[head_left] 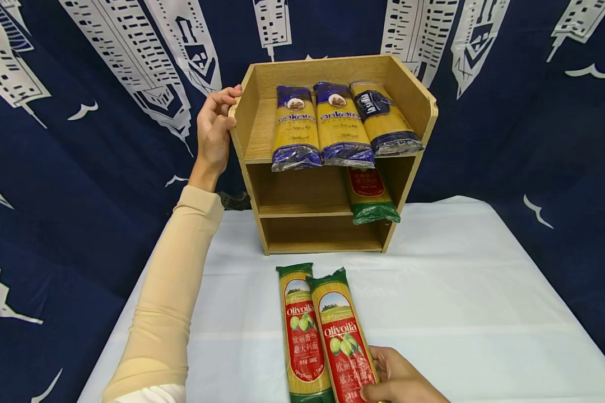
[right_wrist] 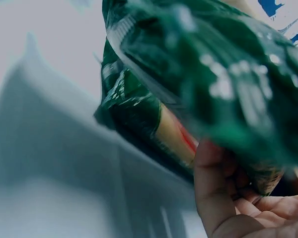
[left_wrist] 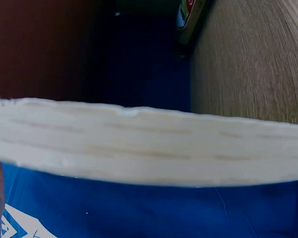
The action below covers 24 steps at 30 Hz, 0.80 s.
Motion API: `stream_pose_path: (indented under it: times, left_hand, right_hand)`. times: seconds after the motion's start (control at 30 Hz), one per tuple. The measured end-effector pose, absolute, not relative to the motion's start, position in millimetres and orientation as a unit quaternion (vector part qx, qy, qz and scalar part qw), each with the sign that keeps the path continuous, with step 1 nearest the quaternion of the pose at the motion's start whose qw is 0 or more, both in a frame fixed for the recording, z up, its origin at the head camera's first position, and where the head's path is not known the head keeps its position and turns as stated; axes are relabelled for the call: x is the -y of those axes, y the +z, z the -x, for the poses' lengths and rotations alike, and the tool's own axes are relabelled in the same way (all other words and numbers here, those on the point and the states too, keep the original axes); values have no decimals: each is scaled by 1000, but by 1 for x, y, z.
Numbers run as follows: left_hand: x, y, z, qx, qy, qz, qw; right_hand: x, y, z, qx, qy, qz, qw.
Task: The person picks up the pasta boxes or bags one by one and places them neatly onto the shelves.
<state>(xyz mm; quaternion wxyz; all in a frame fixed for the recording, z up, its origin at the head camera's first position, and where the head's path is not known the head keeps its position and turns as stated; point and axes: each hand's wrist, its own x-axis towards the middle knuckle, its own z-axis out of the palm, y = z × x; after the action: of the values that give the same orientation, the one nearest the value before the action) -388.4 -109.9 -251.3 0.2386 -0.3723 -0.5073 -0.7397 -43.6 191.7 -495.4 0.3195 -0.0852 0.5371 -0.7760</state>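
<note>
In the head view my left hand (head_left: 215,131) grips the top left side panel of a small wooden shelf (head_left: 302,193). The left wrist view shows a pale board edge (left_wrist: 149,144) up close, with a fingertip at far left. My right hand (head_left: 400,378) holds the lower end of a green-ended spaghetti pack (head_left: 344,330), thumb on its front. A matching spaghetti pack (head_left: 302,336) lies on its left, partly overlapped by the held one. In the right wrist view, the held pack's green end (right_wrist: 228,84) looms blurred over the other pack (right_wrist: 134,96).
Two blue-and-yellow pasta packs (head_left: 296,129) and a dark-labelled pasta pack (head_left: 387,120) lie on the top tier, ends jutting out. Another green-ended pack (head_left: 370,193) sits at the right of the middle tier. The shelf stands on a white-covered table (head_left: 464,313) before a blue patterned curtain (head_left: 524,140).
</note>
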Motion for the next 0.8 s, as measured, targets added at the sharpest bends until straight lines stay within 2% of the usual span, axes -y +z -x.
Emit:
stream_pose_path:
  times: [0.2,0.4,0.8]
  left_hand:
    - [112,-252,390,512,-737,373,237]
    - [112,-251,390,508,-739,372,239]
    - [111,-252,389,509,-737,375,238]
  right_hand:
    - [-189,-479,45,-537,-779,120,301]
    - [-188,-459,53,-533,-784,117,297]
    - [-173,-431,86,-574,-767,172,229]
